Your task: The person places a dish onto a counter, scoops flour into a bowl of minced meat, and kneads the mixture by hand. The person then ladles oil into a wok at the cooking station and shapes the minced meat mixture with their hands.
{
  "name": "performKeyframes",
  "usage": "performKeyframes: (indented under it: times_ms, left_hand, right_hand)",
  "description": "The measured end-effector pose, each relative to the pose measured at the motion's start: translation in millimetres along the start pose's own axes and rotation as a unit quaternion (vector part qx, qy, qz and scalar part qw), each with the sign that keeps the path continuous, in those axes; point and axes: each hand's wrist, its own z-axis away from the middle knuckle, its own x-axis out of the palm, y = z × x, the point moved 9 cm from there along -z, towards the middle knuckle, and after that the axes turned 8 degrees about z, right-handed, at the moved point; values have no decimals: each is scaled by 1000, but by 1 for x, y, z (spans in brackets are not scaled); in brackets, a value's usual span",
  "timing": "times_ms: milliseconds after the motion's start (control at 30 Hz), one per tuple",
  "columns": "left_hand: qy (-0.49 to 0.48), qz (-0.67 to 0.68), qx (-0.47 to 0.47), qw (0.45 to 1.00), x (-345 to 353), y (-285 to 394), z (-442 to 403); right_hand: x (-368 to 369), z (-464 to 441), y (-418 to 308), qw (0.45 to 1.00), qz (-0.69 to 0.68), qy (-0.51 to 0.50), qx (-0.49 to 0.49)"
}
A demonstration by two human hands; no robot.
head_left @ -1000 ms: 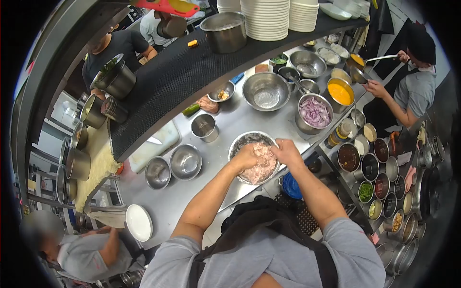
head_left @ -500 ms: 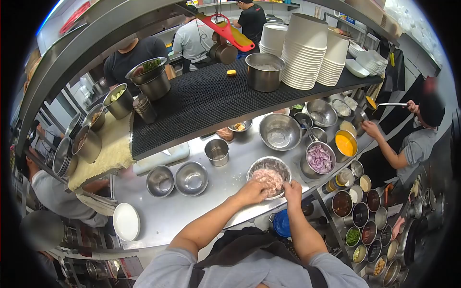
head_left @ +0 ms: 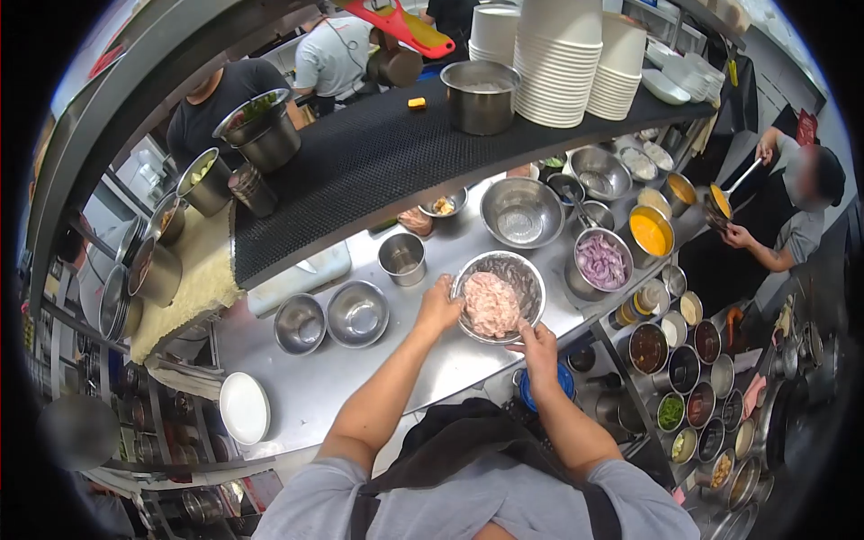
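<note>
Half a second ago the person's left hand [head_left: 439, 306] was down in the raw meat [head_left: 490, 304]; now it is out, its fingers closed on the left rim of the steel mixing bowl [head_left: 535, 286]. The right hand [head_left: 540, 349] grips the lower right rim, thumb and fingers pinched narrow. The meat sits inside the bowl, gathered into a rounded mound where it earlier spread beneath the hand. At the right, a co-worker's ladle [head_left: 743, 176] has come down close to the pan in that person's other hand.

The meat is pale pink, moist and lumpy; the bowl is round, its inner wall smeared. It is at the near edge of the brushed-metal desk [head_left: 297, 387]; its base is hidden. Two shiny round bowls [head_left: 358, 313] stand side by side on the left, near a straight-walled steel pot [head_left: 402, 259]. Sliced purple onion [head_left: 601, 263] and smooth orange liquid [head_left: 650, 230] fill vessels on the right. Above, ribbed stacks of white tubs [head_left: 558, 72] stand on a black textured shelf [head_left: 342, 171]. Any lettering is too small to read.
</note>
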Motion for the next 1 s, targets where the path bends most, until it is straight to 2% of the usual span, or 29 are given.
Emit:
performKeyframes:
  times_ms: [67, 133, 200, 267, 300, 333, 367, 433, 467, 533, 567, 667, 700, 800, 833, 867, 900, 933, 1000]
  left_hand:
    - [-131, -76, -27, 988, 1, 28, -7]
    - [-165, -69, -1, 984, -1, 45, -9]
    - [-285, -65, 83, 953, 19, 65, -3]
    - [-300, -90, 53, 948, 33, 45, -7]
    - [-265, -78, 35, 960, 31, 36, -11]
    - [-230, -66, 15, 971, 28, 31, -11]
    - [-235, -66, 5, 970, 30, 26, -9]
    - [-89, -60, -65, 992, 4, 20, -11]
    - [-92, -60, -67, 992, 8, 18, -6]
    - [-133, 112, -184, 968, 27, -3, 19]
    - [-116, 108, -149, 976, 29, 2, 24]
    - [-70, 108, -153, 980, 24, 50, 39]
    - [-83, 61, -146, 984, 20, 72, 42]
    - [-99, 85, -141, 981, 26, 70, 35]
    - [-96, 86, -142, 981, 30, 58, 33]
    - [-104, 251, -189, 944, 45, 36, 32]
    - [-109, 408, -231, 876, 55, 33, 34]
    - [-106, 410, -231, 876, 53, 30, 34]
    - [-167, 513, -311, 782, 67, 29, 45]
  right_hand:
    - [-12, -1, 5, 999, 30, -11, 35]
    - [-22, -9, -3, 994, 94, 2, 48]
    - [-22, -30, 10, 952, 296, -59, -49]
    - [-24, -29, 6, 937, 341, -54, -62]
    - [-24, -25, 0, 963, 254, -35, -81]
    - [-28, -23, -8, 953, 285, -3, -106]
    - [-30, -22, -14, 952, 286, 20, -110]
    - [-32, -18, -23, 951, 287, 42, -107]
    - [-36, -18, -32, 944, 302, 75, -111]
    - [-38, -14, -45, 935, 317, 107, -116]
    - [-36, -11, -54, 936, 302, 118, -135]
    - [-25, 2, -78, 938, 286, 127, -146]
    - [-22, 4, -82, 937, 291, 127, -146]
    - [-8, 12, -85, 925, 311, 119, -184]
    - [-1, 19, -93, 916, 290, 127, -246]
    - [4, 26, -101, 903, 268, 134, -308]
    - [6, 23, -91, 921, 259, 107, -271]
    - [3, 24, -91, 920, 261, 104, -272]
    - [2, 16, -73, 944, 282, 33, -168]
